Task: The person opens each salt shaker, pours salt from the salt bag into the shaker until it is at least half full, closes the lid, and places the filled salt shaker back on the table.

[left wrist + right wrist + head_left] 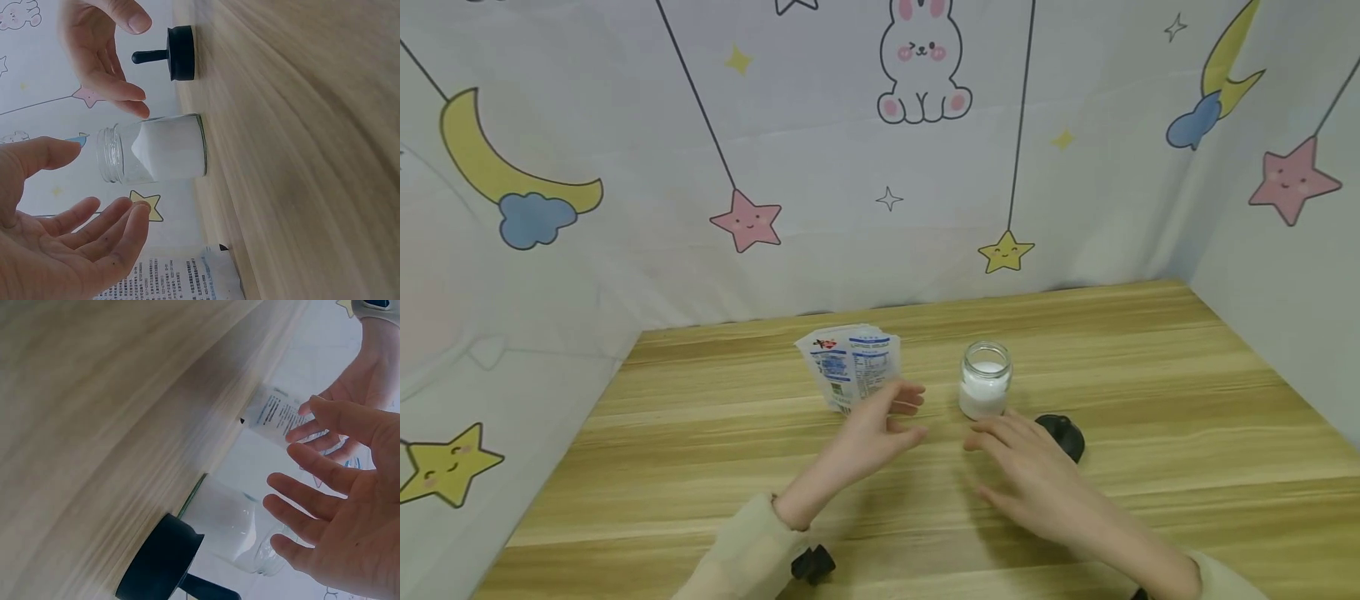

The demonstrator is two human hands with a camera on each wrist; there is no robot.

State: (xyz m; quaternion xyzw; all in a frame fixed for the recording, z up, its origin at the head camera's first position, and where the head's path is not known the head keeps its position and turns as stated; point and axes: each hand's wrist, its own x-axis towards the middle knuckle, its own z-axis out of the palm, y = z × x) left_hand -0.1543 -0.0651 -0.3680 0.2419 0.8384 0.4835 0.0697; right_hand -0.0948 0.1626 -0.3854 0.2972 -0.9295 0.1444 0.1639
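A glass jar (985, 387) stands upright on the table without a lid, partly filled with a white powdery substance that slopes to one side in the left wrist view. My left hand (880, 425) hovers to the left of the jar, fingers spread and holding nothing. On the near side of the jar is my right hand (1037, 475), its fingers loosely bent and empty. A black lid with a stem-like knob (181, 53) lies on the table right of the jar, partly hidden by the right hand in the head view. Behind the left hand stands a white printed bag (850, 362).
The wood-grain table (715, 433) meets a white cloth backdrop (835, 275) printed with cartoon stars and a rabbit. More of this cloth hangs at both sides. A small black object (812, 564) shows at the left sleeve.
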